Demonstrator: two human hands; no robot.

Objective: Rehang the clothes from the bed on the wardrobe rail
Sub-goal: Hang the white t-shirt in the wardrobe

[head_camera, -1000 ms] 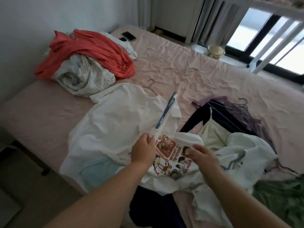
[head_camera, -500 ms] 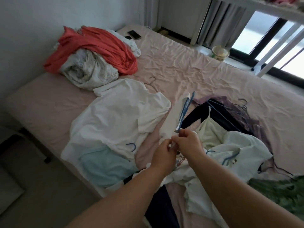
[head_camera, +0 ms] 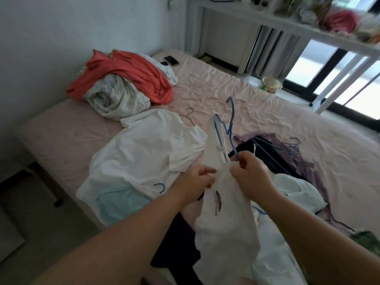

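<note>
**Both hands up on the white shirt and its blue hanger**

Close in, two bare forearms reach out over the near edge of the bed (head_camera: 267, 112). The left hand (head_camera: 198, 178) has its fingers curled into the side of a white printed shirt (head_camera: 224, 212), bunching the cloth. The right hand (head_camera: 249, 171) is right beside it, its fingers (head_camera: 239, 159) pinched round the wire of a blue hanger (head_camera: 230, 124) and a bit of the shirt's top edge. The shirt hangs down between the arms, a strip of dark print showing on its front. The hanger stands up out of the neck opening, hook uppermost, tilted away from the camera.

Under the arms, a dark navy garment (head_camera: 181, 241) spills over the bed edge, and more white clothing (head_camera: 287, 202) is heaped to the right. Left of the hands lies a big white T-shirt (head_camera: 144, 157), spread flat with a pale blue garment (head_camera: 119, 202) beneath its lower part and a small blue hook (head_camera: 160, 187) poking out. To the right, past the hands, a black garment and purple cloth tangle with more hangers (head_camera: 294, 145).

Further back, a thin wire hanger (head_camera: 189, 115) lies bare on the pink sheet. Against the wall sits a pile of coral-red fabric (head_camera: 131, 77) on crumpled white bedding. At the far corner, a phone (head_camera: 171, 59). Beyond the bed, a small bowl (head_camera: 271, 84) on the sill, grey curtains and a white shelf frame.
</note>
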